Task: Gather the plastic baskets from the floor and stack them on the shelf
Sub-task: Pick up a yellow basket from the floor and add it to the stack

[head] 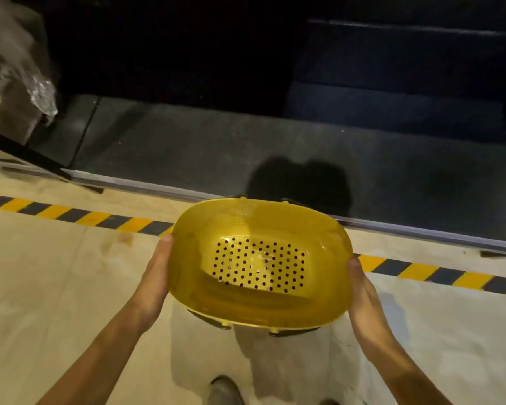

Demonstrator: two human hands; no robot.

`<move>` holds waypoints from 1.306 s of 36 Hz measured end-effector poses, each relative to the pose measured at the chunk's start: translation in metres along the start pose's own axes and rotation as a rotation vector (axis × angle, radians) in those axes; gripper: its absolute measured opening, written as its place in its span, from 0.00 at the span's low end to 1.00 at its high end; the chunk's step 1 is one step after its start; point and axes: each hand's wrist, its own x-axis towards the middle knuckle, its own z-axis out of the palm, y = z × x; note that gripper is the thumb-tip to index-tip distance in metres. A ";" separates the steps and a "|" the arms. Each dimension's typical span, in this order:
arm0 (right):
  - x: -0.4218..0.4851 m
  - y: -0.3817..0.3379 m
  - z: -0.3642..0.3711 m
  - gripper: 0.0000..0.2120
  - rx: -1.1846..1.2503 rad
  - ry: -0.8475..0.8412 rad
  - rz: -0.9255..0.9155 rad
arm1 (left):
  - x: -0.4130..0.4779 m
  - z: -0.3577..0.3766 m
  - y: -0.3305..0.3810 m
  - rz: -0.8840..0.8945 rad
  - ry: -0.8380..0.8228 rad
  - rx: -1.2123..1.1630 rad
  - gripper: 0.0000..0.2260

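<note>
Grip: yellow basket was clamped at both ends between left hand and right hand; level carriage toward the dark shelf was judged advisable.

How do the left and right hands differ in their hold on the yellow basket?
The left hand meets the basket at the left end of its rim, the right hand at the right end. The left hand's fingertips sit higher in the frame; the right hand's sit lower. Shared: both hands lie flat against the outside, fingers pointing forward, holding the basket upright in the air above the floor, near the striped tape.
</note>
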 end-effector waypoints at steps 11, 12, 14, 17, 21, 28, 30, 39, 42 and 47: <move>0.018 0.059 0.000 0.27 -0.116 0.079 -0.027 | 0.027 0.005 -0.036 -0.004 0.045 0.014 0.36; 0.018 0.060 0.000 0.28 -0.120 0.070 -0.041 | 0.028 0.006 -0.037 -0.007 0.051 0.013 0.36; 0.016 0.060 0.001 0.30 -0.119 0.065 -0.065 | 0.030 0.006 -0.039 -0.015 0.060 0.016 0.36; 0.018 0.054 0.003 0.24 -0.105 0.044 -0.032 | 0.032 0.008 -0.036 -0.033 0.089 0.020 0.36; 0.015 0.043 0.005 0.22 -0.122 0.000 0.053 | 0.028 0.016 -0.026 -0.056 0.138 0.040 0.32; -0.021 -0.011 0.010 0.25 -0.393 0.055 0.075 | -0.007 0.014 0.005 0.038 0.194 0.207 0.21; -0.037 -0.039 0.015 0.26 -0.527 0.057 0.045 | -0.022 0.007 0.020 0.048 0.217 0.331 0.21; -0.131 -0.190 0.043 0.25 -1.114 -0.116 -0.241 | -0.144 -0.043 0.156 0.341 0.195 1.108 0.35; -0.176 -0.258 0.062 0.28 -1.172 -0.151 -0.498 | -0.203 -0.064 0.213 0.420 0.187 1.214 0.41; -0.274 -0.376 0.103 0.30 -1.470 -0.226 -0.727 | -0.317 -0.100 0.299 0.519 0.238 1.246 0.41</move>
